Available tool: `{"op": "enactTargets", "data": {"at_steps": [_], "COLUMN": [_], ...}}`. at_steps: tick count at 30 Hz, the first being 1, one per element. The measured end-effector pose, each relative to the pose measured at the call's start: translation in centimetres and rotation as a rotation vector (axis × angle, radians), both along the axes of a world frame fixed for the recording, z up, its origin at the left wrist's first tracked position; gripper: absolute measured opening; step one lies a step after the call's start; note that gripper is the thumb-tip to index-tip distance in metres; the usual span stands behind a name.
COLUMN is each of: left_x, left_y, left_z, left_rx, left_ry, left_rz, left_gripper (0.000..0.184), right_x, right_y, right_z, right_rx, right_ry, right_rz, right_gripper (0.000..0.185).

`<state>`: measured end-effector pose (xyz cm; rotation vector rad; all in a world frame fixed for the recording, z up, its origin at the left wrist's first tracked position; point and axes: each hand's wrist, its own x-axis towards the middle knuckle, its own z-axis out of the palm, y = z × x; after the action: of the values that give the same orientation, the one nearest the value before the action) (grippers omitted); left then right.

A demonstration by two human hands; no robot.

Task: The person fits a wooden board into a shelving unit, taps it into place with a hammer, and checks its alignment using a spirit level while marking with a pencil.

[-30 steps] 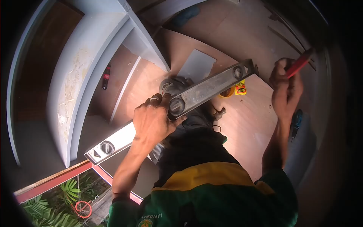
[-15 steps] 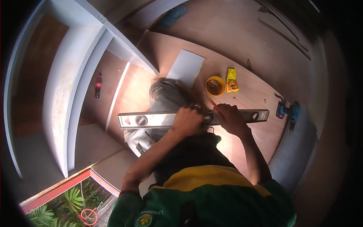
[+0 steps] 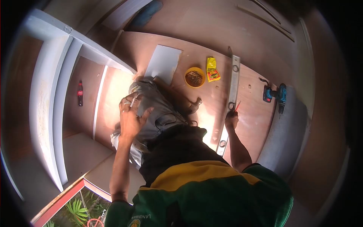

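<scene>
My right hand (image 3: pixel 231 119) is closed around the middle of a silver spirit level (image 3: pixel 234 85), which stretches away from me over the plywood. A red pencil (image 3: pixel 238 106) sticks up from the same hand. My left hand (image 3: pixel 130 119) rests over my bent leg in grey trousers (image 3: pixel 151 100), fingers apart, with a ring on one finger. Beside that leg lies a hammer (image 3: pixel 194 106), its handle partly in shadow. Farther out stand a yellow bowl (image 3: pixel 195 77) of small brown pieces, perhaps nails, and a yellow packet (image 3: pixel 213 70).
A blue cordless drill (image 3: pixel 280 96) lies at the right by a grey rounded surface. A white panel (image 3: pixel 162 62) rests on the plywood. White framing (image 3: pixel 53 109) rises on the left, near a cola bottle (image 3: pixel 80 94). An opening with plants (image 3: pixel 77 208) is at lower left.
The spirit level has swung from lying across my lap to pointing away on my right, in my right hand. My left hand has let go and moved left onto my leg, uncovering the hammer.
</scene>
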<state>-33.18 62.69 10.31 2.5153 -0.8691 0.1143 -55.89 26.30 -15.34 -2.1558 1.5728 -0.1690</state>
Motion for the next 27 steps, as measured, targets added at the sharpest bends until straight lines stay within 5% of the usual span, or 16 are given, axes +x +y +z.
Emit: {"op": "enactTargets", "data": {"at_steps": [3,8,11,15,17,21,25,27], "left_x": [-1.4,-3.2,-3.4,-3.4,-3.4,-3.5,-4.0,-4.4], "left_y": [4.0,8.0,7.6,5.8,5.1,4.7,6.1,6.7], "left_z": [-1.6,-3.3,-3.3,-3.6,-3.7,-3.4,-4.3,-4.6], "left_rx": [0.098,0.085,0.037,-0.028,-0.048,-0.071,-0.085,-0.082], "left_ry": [0.091,0.157,0.165,0.066,0.091,0.162,0.168,0.171], "left_rz": [0.184,0.346,0.403,0.371,0.367,0.358,0.429,0.454], "left_gripper": [0.05,0.045,0.044,0.04,0.039,0.043,0.044,0.044], "right_x": [-1.3,-2.4,-0.9,0.4,1.4,11.4,16.5,16.4], "right_y": [-0.5,-1.4,-0.5,-1.1,-2.7,1.7,8.2,9.2], "right_z": [-3.0,-8.1,-6.0,-5.4,-5.4,12.7,30.0,35.9], "right_rx": [0.037,0.02,-0.142,-0.327,-0.19,0.852,0.695,1.011], "right_ry": [0.015,0.013,0.312,0.386,-0.288,-0.766,-1.362,-1.71], "right_rz": [-0.199,-0.175,-0.152,-0.28,0.063,0.067,0.641,0.854], "right_gripper": [0.047,0.04,0.044,0.045,0.05,0.049,0.041,0.032]}}
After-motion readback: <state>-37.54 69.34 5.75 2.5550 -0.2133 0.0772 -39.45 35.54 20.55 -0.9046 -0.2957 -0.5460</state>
